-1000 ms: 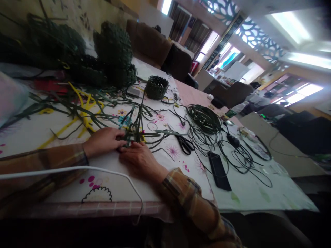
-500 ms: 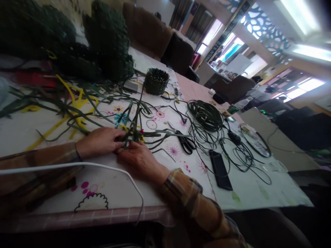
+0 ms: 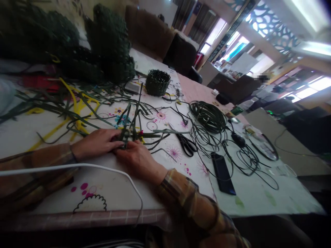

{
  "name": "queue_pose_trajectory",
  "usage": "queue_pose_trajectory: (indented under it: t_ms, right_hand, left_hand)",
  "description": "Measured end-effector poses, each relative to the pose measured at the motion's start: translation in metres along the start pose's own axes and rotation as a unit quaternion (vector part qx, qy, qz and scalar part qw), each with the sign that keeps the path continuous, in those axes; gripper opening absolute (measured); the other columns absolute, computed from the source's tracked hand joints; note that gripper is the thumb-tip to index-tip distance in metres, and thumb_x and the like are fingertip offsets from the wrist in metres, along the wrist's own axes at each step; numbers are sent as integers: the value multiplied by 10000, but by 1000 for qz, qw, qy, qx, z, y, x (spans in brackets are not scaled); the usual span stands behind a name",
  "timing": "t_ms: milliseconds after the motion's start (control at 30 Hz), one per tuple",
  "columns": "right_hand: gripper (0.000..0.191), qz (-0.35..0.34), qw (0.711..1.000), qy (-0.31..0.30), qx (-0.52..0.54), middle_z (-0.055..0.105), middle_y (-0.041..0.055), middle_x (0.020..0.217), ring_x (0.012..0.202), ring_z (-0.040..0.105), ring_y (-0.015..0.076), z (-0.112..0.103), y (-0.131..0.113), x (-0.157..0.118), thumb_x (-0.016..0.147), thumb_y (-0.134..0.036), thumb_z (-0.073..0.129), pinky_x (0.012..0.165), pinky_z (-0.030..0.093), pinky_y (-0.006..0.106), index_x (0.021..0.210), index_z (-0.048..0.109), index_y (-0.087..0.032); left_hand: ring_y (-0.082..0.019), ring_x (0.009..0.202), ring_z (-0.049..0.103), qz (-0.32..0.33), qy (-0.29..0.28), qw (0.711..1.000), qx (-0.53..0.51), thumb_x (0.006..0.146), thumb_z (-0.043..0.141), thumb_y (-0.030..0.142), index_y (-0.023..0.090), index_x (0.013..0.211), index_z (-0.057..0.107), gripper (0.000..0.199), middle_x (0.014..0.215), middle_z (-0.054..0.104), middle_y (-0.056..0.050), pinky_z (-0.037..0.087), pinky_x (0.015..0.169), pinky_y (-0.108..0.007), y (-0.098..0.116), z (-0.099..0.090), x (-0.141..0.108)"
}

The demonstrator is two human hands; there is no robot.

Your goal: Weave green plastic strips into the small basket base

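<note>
Crossed dark green weaving strips (image 3: 133,129) lie on the flowered tablecloth, their ends fanning out away from me and to the right. My left hand (image 3: 99,143) grips their near left edge, thumb and fingers pinched together. From the near side my right hand (image 3: 138,159) closes on the same strips, close beside the left fingertips. Small yellow and pink bits show at the crossing. Both hands partly hide the woven part. Just right of the strips lie black-handled scissors (image 3: 186,144), blades pointing away to the left.
A small woven dark green basket (image 3: 157,82) stands farther back. Loose green and yellow strips (image 3: 79,108) spread at left. To the right are a coil of dark strip (image 3: 208,116), a black phone-like slab (image 3: 222,174) and a mouse-like object (image 3: 238,139). A white cable (image 3: 103,166) crosses in front.
The view has shifted slightly. A long upright strip at the crossing now leans differently, and the left fingers have moved a little on the strips. Both hands keep their hold.
</note>
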State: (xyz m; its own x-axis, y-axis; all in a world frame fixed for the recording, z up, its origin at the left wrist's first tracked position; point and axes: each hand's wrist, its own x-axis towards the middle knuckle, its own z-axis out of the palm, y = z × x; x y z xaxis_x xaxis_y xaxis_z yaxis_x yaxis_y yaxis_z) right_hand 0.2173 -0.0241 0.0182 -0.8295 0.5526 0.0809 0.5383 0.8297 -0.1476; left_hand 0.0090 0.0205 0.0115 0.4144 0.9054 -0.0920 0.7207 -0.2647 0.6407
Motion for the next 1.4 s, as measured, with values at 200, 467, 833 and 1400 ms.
queue_pose_trajectory:
  t_ms: [200,467,833,1400]
  right_hand:
    - [259,-11,999,29,15,758,62,923,988,604,235,8,2,-4,1050,-158,566,823,367,354,1269,702,-179]
    - [181,-14,999,31,11,715,46,838,882,571,207,7,1,0,1072,-197,565,783,335,337,1149,727,-179]
    - [154,-19,999,31,9,724,43,863,905,592,211,4,0,-1,1045,-174,598,774,341,349,1119,733,-187]
    - [151,-63,997,30,-34,716,37,1417,1023,556,224,7,-6,1,1078,-205,565,814,376,391,1079,716,-209]
  left_hand:
    - [-275,803,642,23,105,993,52,862,524,513,240,728,524,304,821,665,-75,466,767,-381,1,-4,-29]
    - [-227,579,592,-95,14,995,19,834,567,564,245,691,538,351,569,608,-13,377,579,-319,2,-10,-32]
    - [-287,764,672,-73,54,990,109,846,492,479,248,847,646,277,802,737,-68,422,672,-329,-4,-1,-23]
    - [-299,862,700,-51,43,983,170,937,427,398,250,1064,712,346,934,782,-95,428,725,-341,-3,4,-19]
